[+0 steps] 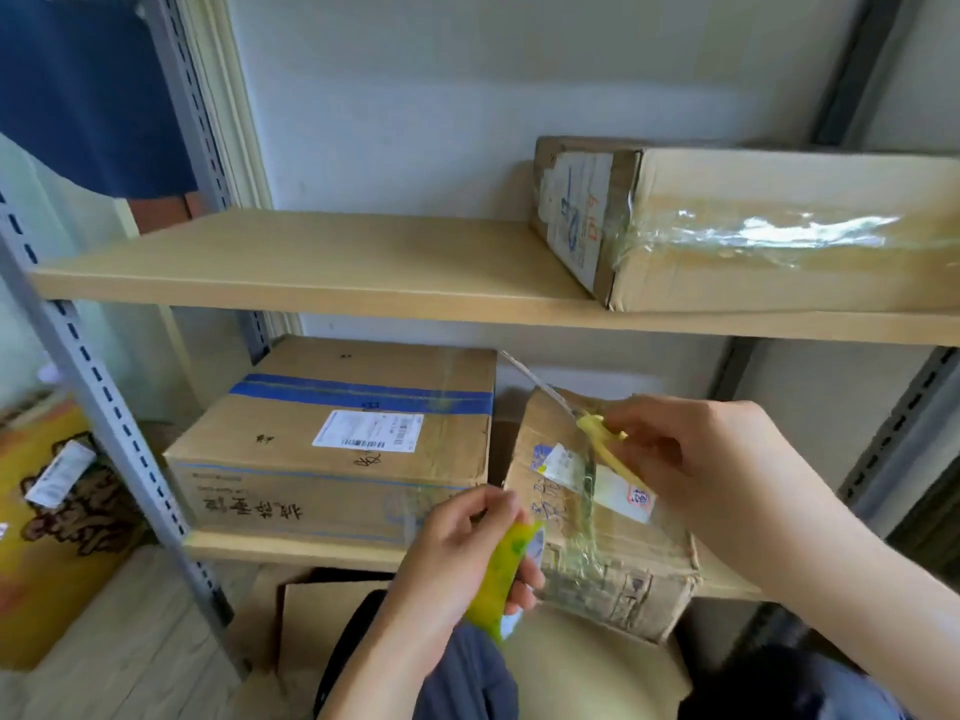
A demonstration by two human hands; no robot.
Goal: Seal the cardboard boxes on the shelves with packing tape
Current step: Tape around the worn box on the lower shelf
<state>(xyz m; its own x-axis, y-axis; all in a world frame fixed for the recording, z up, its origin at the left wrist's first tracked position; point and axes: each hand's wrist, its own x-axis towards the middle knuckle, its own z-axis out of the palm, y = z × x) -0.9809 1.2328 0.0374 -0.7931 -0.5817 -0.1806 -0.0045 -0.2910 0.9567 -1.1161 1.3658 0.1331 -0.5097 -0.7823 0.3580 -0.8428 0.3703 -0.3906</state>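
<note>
At the front edge of the lower shelf [291,550], a worn cardboard box [613,543] is tilted beside a blue-taped box [343,439]. A yellow-green tape roll [501,574] is gripped in the left hand [457,558]. A yellow cutter [605,439] is pinched by the right hand [701,459] over clear tape [584,491] on the box.

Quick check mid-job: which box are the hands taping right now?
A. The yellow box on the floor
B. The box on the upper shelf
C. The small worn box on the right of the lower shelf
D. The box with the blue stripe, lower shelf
C: the right hand and left hand stretch clear tape over the small worn box, right of the blue-striped box on the lower shelf.
</note>
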